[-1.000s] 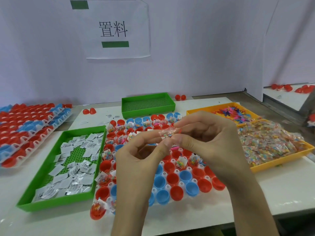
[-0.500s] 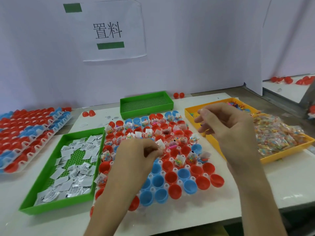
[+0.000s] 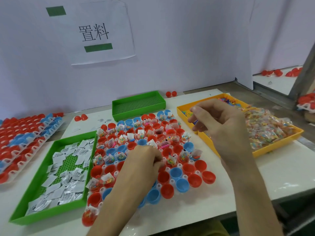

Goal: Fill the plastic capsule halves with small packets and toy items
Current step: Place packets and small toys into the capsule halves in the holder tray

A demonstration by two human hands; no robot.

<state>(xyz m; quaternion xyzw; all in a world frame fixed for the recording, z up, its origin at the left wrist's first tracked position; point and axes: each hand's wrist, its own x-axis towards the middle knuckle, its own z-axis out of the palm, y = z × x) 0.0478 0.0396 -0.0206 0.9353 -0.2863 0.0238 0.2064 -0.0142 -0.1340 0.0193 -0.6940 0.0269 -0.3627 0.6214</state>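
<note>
Left hand [image 3: 143, 160], fingers curled, grip hidden, reaches among capsule halves [image 3: 175, 172] racked mouth-up on the tabletop [image 3: 255, 171] for filling, while the right hand [image 3: 221, 123] pinches a small purple toy [image 3: 195, 121] above the orange tray [image 3: 272, 149].

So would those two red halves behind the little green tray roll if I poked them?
Probably: the two red halves look rounded and lie loose on the table, with nothing propping them. They seem to be thin, hollow plastic, so they are likely light and quick to skid.
</note>
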